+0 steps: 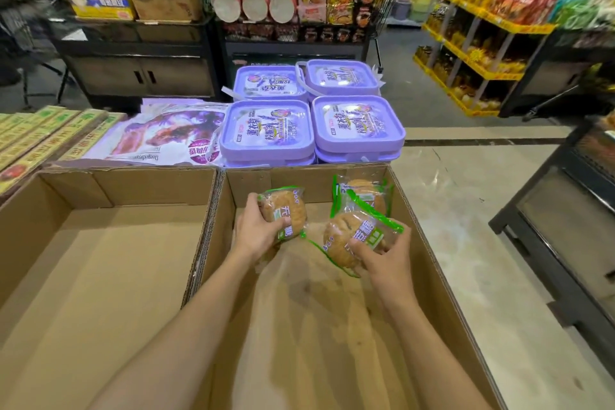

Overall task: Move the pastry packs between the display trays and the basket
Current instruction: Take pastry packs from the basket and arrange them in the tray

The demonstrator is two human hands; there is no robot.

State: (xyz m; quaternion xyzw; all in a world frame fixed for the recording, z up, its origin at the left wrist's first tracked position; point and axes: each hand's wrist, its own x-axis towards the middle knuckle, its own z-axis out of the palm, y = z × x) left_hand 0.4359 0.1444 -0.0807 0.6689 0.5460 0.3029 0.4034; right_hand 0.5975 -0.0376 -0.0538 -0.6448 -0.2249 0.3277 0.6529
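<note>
Two open cardboard trays stand side by side below me. Both my hands are inside the right tray (429,263). My left hand (256,231) grips a round brown pastry pack (284,210) with green trim, near the tray's far wall. My right hand (386,258) holds a second pastry pack (349,236) of the same kind. A third pastry pack (364,195) leans against the tray's far right corner, behind the one in my right hand. The left tray (100,243) shows only bare cardboard. No basket is in view.
Purple lidded tubs (357,125) are stacked just beyond the trays, with a purple bag (166,136) and yellow-green boxes (36,133) to the left. Store shelves (482,27) line the back and right. A dark rack (565,210) stands across the tiled aisle at the right.
</note>
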